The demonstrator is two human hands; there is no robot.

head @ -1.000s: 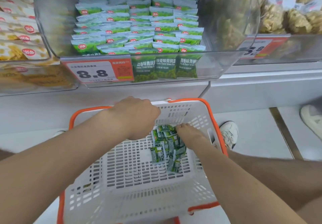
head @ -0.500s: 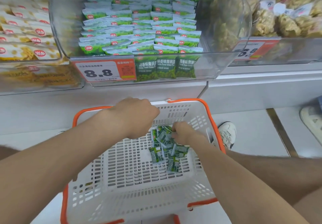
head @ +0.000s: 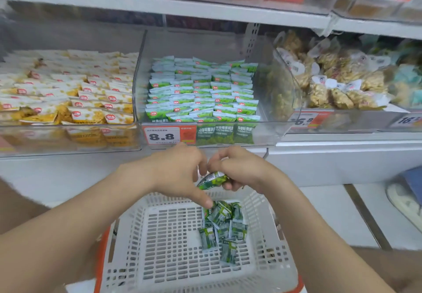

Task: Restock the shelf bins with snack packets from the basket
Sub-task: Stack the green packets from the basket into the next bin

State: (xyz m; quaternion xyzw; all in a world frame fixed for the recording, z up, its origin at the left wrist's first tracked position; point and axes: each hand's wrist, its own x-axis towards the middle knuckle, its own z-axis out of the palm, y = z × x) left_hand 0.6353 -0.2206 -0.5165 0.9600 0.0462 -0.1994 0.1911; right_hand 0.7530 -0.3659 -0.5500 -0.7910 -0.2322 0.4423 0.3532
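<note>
I've got the right hand [head: 239, 171] clenched round a small bunch of green foil snack packets [head: 212, 180], held above the white slotted plastic basket [head: 159, 235] with an orange rim. The left hand [head: 175, 174] meets it at the fingertips; gripping or just touching, I can't tell. More loose green packets [head: 222, 226] lie on the basket floor, right side. The clear plastic shelf bin [head: 269, 133], stacked with the same green packs, sits just above the hands, with an orange 8.8 price tag [head: 162, 135] on its front.
</note>
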